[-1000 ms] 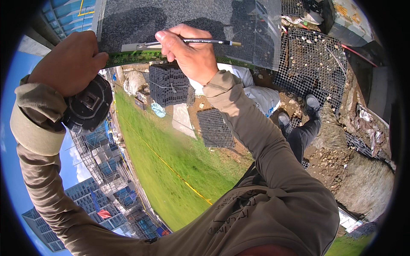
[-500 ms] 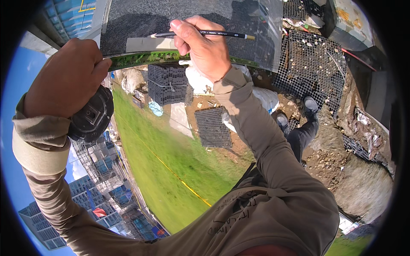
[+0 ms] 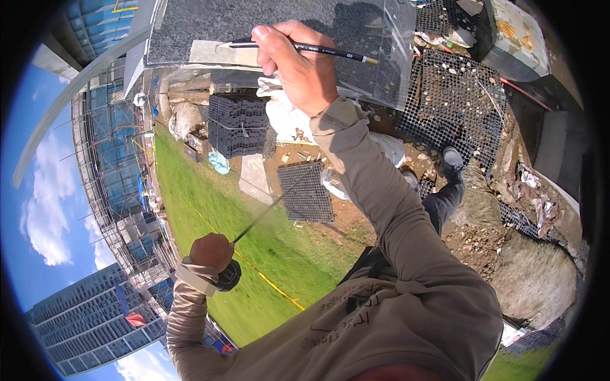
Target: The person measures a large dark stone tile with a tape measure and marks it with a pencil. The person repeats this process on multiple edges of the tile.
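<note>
My right hand (image 3: 298, 63) grips a dark pencil (image 3: 340, 53) with a gold-coloured end. Its pale tip rests on or just above a cream strip (image 3: 222, 53) along the near edge of a dark speckled slab (image 3: 260, 19). Lower down, my left hand (image 3: 213, 251) is closed around one end of a thin ruler (image 3: 270, 211). Seen nearly edge-on, the ruler slants up and right, apart from the slab. At my left wrist is a black rounded thing (image 3: 229, 277), perhaps a watch.
Below the slab lie a strapped stack of black plastic grids (image 3: 238, 125), white sacks (image 3: 286, 117) and a loose grid (image 3: 306, 193). A yellow line (image 3: 270, 284) crosses the grass. Rubble, a concrete block (image 3: 518, 41) and a person's shoe (image 3: 452, 159) are at right.
My left hand has drawn the ruler away from the slab's edge and swung down toward my body. My right hand keeps the pencil at the strip, almost in the same place.
</note>
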Available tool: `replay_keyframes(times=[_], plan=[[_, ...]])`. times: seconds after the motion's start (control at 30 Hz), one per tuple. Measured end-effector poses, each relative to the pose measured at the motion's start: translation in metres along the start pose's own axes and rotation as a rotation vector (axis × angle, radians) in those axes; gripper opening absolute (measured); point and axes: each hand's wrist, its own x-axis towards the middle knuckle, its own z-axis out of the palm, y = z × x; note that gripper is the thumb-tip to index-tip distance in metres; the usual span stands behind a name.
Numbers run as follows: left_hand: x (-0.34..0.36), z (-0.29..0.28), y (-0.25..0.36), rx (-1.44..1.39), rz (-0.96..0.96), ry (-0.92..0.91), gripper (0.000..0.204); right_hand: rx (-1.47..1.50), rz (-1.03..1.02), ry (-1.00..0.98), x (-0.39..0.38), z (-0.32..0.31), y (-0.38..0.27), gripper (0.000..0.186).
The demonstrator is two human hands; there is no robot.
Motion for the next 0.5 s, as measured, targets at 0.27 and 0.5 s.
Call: replay_keyframes(times=[0.27, 0.5], plan=[[0.026, 0.295, 0.063, -0.533, 0.003, -0.616, 0.047, 0.055, 0.029, -0.034, 0.000, -0.001, -0.002, 0.020], [-0.018, 0.431, 0.141, -0.711, 0.260, -0.808, 0.048, 0.035, -0.017, -0.019, 0.004, -0.007, 0.010, 0.019]])
